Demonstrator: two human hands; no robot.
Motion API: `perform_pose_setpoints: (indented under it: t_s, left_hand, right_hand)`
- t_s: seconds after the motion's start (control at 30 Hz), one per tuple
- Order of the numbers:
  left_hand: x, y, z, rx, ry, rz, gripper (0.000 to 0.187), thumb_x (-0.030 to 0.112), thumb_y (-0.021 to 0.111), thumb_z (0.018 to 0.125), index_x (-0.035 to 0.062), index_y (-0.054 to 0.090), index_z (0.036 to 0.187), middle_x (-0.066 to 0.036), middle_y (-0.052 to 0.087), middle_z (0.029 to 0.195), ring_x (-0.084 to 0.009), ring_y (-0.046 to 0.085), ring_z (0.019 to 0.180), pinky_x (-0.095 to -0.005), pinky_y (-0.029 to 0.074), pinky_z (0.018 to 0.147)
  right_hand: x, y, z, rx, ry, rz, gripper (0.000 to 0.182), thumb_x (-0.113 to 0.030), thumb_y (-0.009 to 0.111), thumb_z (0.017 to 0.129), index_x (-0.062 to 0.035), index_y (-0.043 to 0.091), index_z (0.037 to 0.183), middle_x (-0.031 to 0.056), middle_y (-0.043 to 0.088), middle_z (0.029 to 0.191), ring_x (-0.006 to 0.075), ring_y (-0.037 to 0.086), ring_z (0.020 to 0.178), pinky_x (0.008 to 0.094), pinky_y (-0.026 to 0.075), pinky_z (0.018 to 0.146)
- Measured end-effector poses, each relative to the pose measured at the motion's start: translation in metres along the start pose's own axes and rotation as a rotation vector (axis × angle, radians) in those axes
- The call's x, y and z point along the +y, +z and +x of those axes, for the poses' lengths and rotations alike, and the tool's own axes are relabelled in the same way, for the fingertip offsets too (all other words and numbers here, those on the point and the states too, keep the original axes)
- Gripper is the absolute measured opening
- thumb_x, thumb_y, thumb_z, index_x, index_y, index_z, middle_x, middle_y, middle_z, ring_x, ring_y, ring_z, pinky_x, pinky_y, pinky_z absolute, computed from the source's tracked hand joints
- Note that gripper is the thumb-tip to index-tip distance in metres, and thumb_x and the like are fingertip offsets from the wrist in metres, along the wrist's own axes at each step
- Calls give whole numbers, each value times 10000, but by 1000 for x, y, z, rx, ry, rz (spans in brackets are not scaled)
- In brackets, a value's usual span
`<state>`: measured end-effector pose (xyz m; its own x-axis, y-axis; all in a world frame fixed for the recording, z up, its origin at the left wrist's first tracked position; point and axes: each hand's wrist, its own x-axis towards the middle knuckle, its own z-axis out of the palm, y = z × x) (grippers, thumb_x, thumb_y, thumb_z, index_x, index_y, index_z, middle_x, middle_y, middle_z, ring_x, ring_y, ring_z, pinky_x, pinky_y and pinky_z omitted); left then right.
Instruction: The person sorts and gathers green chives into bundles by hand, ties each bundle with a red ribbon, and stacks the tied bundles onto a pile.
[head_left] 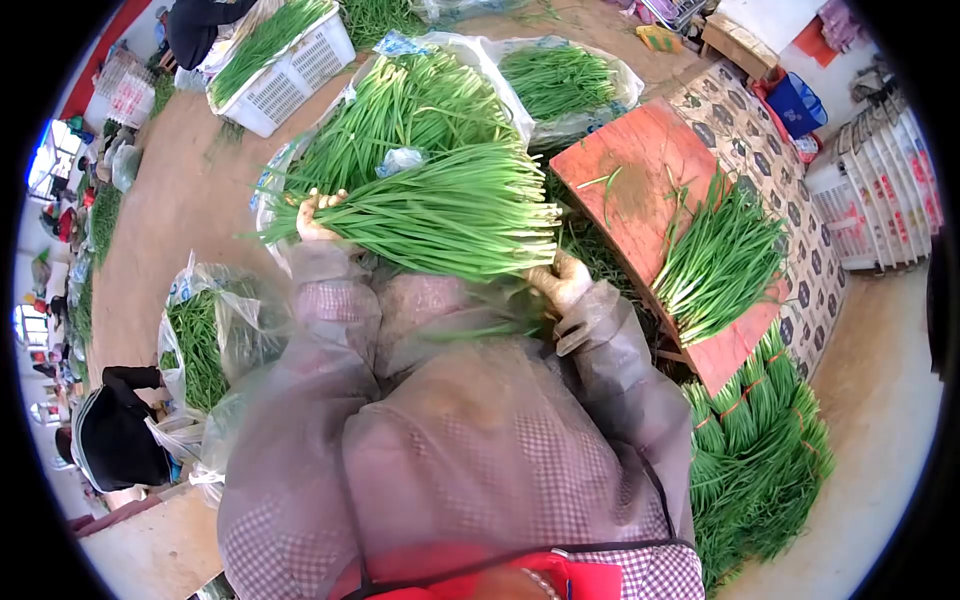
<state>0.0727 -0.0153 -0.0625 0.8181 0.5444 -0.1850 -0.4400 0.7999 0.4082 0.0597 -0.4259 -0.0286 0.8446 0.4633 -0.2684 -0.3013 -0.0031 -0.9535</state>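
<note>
A large bunch of long green stalks [450, 215] lies across both my hands, its pale cut ends to the right and its leaf tips to the left. My left hand [318, 215] grips the leafy end, fingers curled round it. At the cut ends, my right hand [562, 282] is closed against the lower edge of the bunch, fingers partly hidden. Just beyond, more loose stalks [410, 100] fill a big plastic-lined bag, with a small crumpled plastic piece [400, 162] on top.
At right, a red board [625, 180] bears a loose pile of stalks [715, 265]; banded bundles [760, 450] stand below it. A white crate [290, 75] is at upper left, a bag of greens [197, 345] at left. Two other people [120, 430] are partly visible. White crates [875, 190] lean at right.
</note>
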Motion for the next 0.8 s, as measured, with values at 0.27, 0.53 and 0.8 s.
perform_pose_setpoints:
  t_s: [0.27,0.53,0.8]
  left_hand:
    - [-6,24,-18,54,43,77,287,137,522,865,116,403,604,-3,408,570,-188,459,606,-392,419,893]
    - [-4,11,-8,-60,51,40,69,115,541,824,59,500,832,-17,412,583,-201,456,564,-435,479,810]
    - [-10,26,-15,113,63,32,93,104,527,818,59,501,896,-18,411,594,-194,455,567,-431,480,812]
  right_hand:
    - [-32,-42,-35,198,-146,202,173,-153,588,910,15,628,925,59,632,762,168,625,640,280,516,565]
    - [-67,31,-12,6,-402,-1114,336,-280,592,878,-45,585,1119,187,660,884,327,655,804,377,524,698]
    - [-7,-18,-16,343,-322,-834,180,-241,565,886,-65,597,862,199,611,744,363,617,696,424,491,608]
